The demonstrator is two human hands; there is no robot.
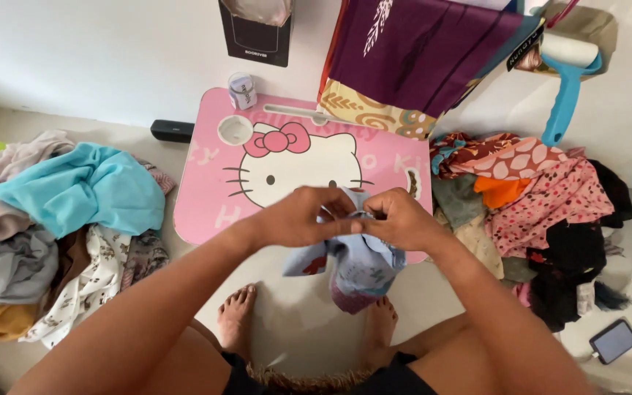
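Both hands, left hand (298, 217) and right hand (398, 218), are pinching a small pale-blue printed cloth garment (352, 263).
It is hanging over the near edge of a pink cat-face lap table (206, 190).

head cam | looks steeply down | close over hands (single view) | floor and wall beyond

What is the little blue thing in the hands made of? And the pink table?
The little blue garment looks like soft, matte woven or knit cloth: it droops and creases between the left hand and right hand. The pink table looks like smooth, hard plastic or coated board, with a flat printed top and moulded cup hole.
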